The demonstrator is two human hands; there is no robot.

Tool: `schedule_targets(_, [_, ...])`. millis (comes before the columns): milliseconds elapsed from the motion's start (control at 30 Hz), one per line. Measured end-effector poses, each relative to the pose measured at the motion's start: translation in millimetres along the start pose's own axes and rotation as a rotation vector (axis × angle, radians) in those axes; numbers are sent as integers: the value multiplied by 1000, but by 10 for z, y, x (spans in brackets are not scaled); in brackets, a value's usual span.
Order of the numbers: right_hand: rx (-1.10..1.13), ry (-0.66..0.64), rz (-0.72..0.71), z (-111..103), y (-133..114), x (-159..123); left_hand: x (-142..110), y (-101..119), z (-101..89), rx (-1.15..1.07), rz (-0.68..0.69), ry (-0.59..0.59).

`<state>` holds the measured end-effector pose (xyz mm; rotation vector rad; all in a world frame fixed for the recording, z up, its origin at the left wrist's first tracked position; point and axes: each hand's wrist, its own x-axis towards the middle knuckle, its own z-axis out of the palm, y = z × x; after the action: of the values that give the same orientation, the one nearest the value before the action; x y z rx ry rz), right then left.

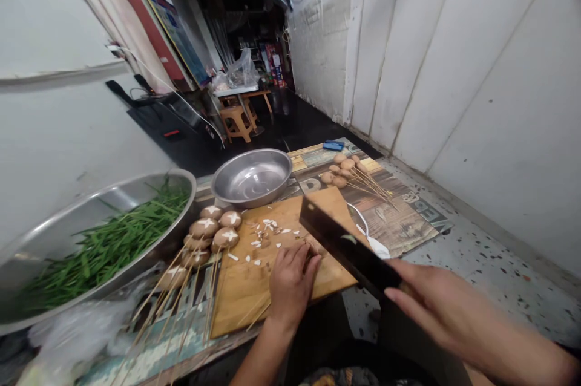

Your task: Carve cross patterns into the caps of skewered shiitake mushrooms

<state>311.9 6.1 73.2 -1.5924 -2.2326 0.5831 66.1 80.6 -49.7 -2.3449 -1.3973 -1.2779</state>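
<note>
Right hand [433,295] clenches the cleaver [333,239]!
Left hand [293,280] sits half-curled, hold unclear; bare board [333,197] towards one o'clock.

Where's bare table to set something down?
Free: tabletop right of the cutting board, between the plain skewered mushrooms and white looped item; a patch between the shallow basin and blue box. Crowded: left of the board, with scored mushrooms and the greens basin.
</note>
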Motion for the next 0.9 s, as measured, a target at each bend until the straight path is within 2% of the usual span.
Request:
schedule_targets(100, [435,-258,237,-122,208,81,9,-51,-2,-7,-13,-27])
schedule_targets(200, [657,-352,321,-83,364,116,31,-101,-25,-18,-35,-60])
schedule_targets(367, [741,-378,324,34,515,79,64,-116,-80,-22,-122,-102])
schedule_targets(600, [772,-400,331,19,612,115,57,-103,-63,20,-54,-126])
schedule_targets(900, [800,-422,334,-1,656,155,40,-123,-40,-37,-90,-104])
